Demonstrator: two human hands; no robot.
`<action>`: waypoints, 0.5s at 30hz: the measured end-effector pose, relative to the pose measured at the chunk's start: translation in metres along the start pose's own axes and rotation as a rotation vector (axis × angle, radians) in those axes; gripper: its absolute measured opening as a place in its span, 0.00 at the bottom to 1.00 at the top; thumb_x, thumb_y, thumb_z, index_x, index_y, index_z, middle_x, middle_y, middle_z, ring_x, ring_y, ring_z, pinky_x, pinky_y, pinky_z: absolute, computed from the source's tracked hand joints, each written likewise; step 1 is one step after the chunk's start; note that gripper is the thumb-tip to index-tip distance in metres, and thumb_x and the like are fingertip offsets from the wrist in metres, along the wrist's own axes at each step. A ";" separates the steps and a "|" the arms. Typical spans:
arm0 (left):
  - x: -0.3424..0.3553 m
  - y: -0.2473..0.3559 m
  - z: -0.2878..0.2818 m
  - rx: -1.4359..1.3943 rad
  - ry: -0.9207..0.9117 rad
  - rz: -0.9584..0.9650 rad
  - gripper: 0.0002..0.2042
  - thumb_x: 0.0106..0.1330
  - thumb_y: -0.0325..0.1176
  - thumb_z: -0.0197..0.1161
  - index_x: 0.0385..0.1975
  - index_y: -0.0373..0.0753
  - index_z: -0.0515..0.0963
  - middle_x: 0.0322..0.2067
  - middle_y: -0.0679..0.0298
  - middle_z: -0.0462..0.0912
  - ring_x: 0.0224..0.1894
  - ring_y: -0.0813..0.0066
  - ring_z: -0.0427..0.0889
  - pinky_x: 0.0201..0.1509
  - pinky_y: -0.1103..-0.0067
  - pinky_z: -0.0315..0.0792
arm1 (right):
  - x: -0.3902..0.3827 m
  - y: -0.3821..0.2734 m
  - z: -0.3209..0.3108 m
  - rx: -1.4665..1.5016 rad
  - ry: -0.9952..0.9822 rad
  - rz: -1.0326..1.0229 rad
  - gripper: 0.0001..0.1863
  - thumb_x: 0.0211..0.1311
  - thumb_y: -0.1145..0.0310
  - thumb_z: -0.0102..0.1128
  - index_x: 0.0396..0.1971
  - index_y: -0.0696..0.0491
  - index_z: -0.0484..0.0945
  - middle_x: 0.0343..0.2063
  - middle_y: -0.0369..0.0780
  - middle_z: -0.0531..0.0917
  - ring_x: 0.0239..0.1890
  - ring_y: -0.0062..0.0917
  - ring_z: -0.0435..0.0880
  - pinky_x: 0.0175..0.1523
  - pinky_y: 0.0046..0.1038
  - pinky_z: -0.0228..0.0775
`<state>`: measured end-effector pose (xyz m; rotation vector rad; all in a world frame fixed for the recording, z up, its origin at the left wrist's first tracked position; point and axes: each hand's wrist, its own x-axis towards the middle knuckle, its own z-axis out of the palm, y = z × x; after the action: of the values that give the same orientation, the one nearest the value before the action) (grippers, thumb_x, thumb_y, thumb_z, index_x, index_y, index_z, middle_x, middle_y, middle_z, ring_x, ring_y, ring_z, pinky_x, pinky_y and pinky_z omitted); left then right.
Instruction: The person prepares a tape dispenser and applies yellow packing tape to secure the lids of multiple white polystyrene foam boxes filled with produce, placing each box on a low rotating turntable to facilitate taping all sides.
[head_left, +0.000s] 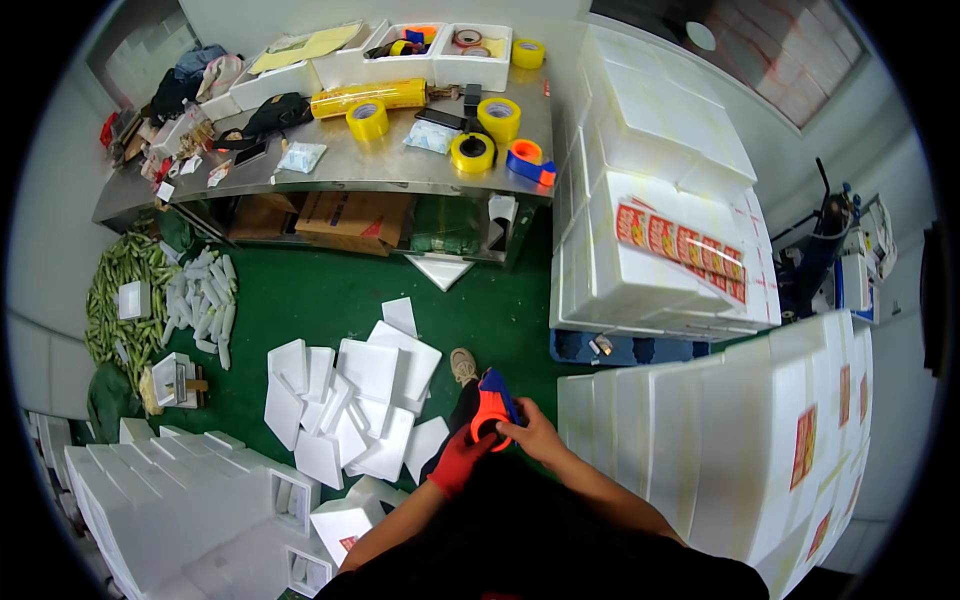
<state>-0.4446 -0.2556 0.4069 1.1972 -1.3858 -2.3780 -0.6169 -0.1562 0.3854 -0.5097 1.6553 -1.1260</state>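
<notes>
In front of my body I hold an orange and blue tape dispenser (489,402), its blue end pointing away from me. My left hand (460,460), in a red glove, grips the near left side of its orange ring. My bare right hand (537,434) closes on the ring from the right, with fingers at the hub. Whether a tape roll sits on it I cannot tell. Beyond it, my shoe (463,366) rests on the green floor (300,290). White foam lids (367,370) lie in a loose heap to the left.
Stacked white foam boxes (650,160) rise at right, red labels (680,245) on top, above a blue pallet (640,349). A steel table (350,160) holds yellow tape rolls (498,118) and another tape dispenser (530,162). More foam boxes (170,500) and green vegetables (125,290) stand left.
</notes>
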 end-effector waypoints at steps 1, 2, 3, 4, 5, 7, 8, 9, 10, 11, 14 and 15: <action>0.025 0.010 -0.010 0.024 -0.041 0.070 0.20 0.71 0.36 0.67 0.59 0.36 0.76 0.50 0.63 0.83 0.50 0.75 0.81 0.55 0.77 0.74 | 0.025 -0.014 -0.005 -0.012 0.011 -0.004 0.39 0.61 0.54 0.73 0.65 0.58 0.67 0.56 0.46 0.80 0.56 0.31 0.80 0.62 0.32 0.71; 0.055 0.023 -0.022 -0.025 -0.067 0.050 0.20 0.72 0.36 0.66 0.59 0.36 0.76 0.50 0.63 0.83 0.51 0.75 0.80 0.55 0.77 0.74 | 0.055 -0.025 -0.007 -0.023 0.022 -0.008 0.39 0.61 0.54 0.73 0.65 0.58 0.67 0.56 0.46 0.80 0.57 0.31 0.79 0.62 0.32 0.71; 0.077 0.042 -0.026 -0.078 -0.085 0.020 0.20 0.72 0.36 0.66 0.60 0.36 0.76 0.51 0.62 0.83 0.52 0.75 0.80 0.56 0.77 0.73 | 0.074 -0.040 -0.011 -0.032 0.026 -0.001 0.39 0.61 0.54 0.73 0.65 0.58 0.67 0.57 0.46 0.79 0.58 0.32 0.79 0.63 0.32 0.70; 0.092 0.073 -0.028 -0.029 -0.094 0.035 0.20 0.72 0.37 0.65 0.60 0.36 0.75 0.52 0.62 0.83 0.52 0.75 0.80 0.57 0.76 0.73 | 0.092 -0.068 -0.013 -0.062 0.038 0.021 0.38 0.63 0.54 0.72 0.66 0.58 0.66 0.58 0.46 0.79 0.60 0.33 0.78 0.64 0.34 0.69; 0.103 0.112 -0.034 0.037 -0.098 0.057 0.20 0.73 0.37 0.65 0.61 0.36 0.75 0.52 0.62 0.82 0.53 0.75 0.79 0.57 0.76 0.73 | 0.109 -0.102 -0.013 -0.158 0.035 0.039 0.39 0.65 0.54 0.71 0.67 0.58 0.65 0.59 0.47 0.78 0.62 0.34 0.77 0.66 0.34 0.68; 0.133 0.156 -0.043 0.086 -0.078 0.047 0.20 0.75 0.40 0.62 0.60 0.35 0.75 0.52 0.62 0.82 0.53 0.76 0.79 0.57 0.77 0.73 | 0.145 -0.148 -0.016 -0.090 -0.001 -0.047 0.39 0.66 0.55 0.69 0.69 0.58 0.63 0.60 0.47 0.77 0.64 0.34 0.76 0.68 0.34 0.66; 0.159 0.158 -0.055 0.029 -0.079 0.050 0.22 0.75 0.40 0.61 0.62 0.34 0.73 0.53 0.63 0.82 0.53 0.76 0.79 0.58 0.77 0.72 | 0.168 -0.167 -0.018 -0.064 -0.036 -0.072 0.38 0.67 0.55 0.68 0.69 0.58 0.63 0.60 0.47 0.77 0.64 0.33 0.76 0.68 0.33 0.66; 0.183 0.159 -0.066 -0.026 -0.089 0.040 0.23 0.76 0.40 0.61 0.64 0.34 0.72 0.53 0.63 0.81 0.54 0.76 0.79 0.59 0.78 0.72 | 0.188 -0.182 -0.022 -0.032 -0.060 -0.088 0.37 0.68 0.55 0.67 0.69 0.58 0.63 0.60 0.48 0.77 0.64 0.33 0.76 0.69 0.33 0.66; 0.206 0.168 -0.075 -0.010 -0.060 0.068 0.22 0.77 0.39 0.59 0.64 0.34 0.72 0.53 0.64 0.82 0.54 0.78 0.78 0.60 0.79 0.71 | 0.207 -0.196 -0.024 -0.022 -0.042 -0.101 0.34 0.69 0.57 0.66 0.67 0.59 0.66 0.60 0.47 0.78 0.62 0.32 0.77 0.66 0.32 0.68; 0.223 0.188 -0.079 -0.050 -0.038 0.014 0.21 0.77 0.42 0.59 0.62 0.35 0.73 0.49 0.61 0.83 0.49 0.74 0.83 0.55 0.76 0.75 | 0.226 -0.200 -0.032 -0.116 0.013 -0.105 0.31 0.69 0.57 0.66 0.65 0.59 0.69 0.58 0.46 0.79 0.59 0.30 0.80 0.63 0.31 0.71; 0.292 0.209 -0.108 -0.152 0.116 -0.053 0.22 0.75 0.49 0.59 0.58 0.39 0.74 0.43 0.57 0.85 0.37 0.64 0.88 0.42 0.71 0.80 | 0.271 -0.213 -0.043 0.014 0.106 -0.074 0.28 0.68 0.58 0.66 0.61 0.60 0.72 0.53 0.45 0.82 0.52 0.27 0.83 0.59 0.29 0.74; 0.317 0.216 -0.117 -0.122 0.173 -0.034 0.22 0.76 0.50 0.58 0.58 0.39 0.73 0.41 0.58 0.86 0.37 0.66 0.88 0.41 0.74 0.79 | 0.285 -0.216 -0.054 -0.016 0.101 -0.064 0.28 0.68 0.59 0.67 0.60 0.60 0.73 0.53 0.44 0.82 0.52 0.27 0.83 0.59 0.29 0.74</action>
<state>-0.6323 -0.6084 0.3669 1.3657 -1.1600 -2.2812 -0.8158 -0.4551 0.4290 -0.5274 1.7471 -1.2031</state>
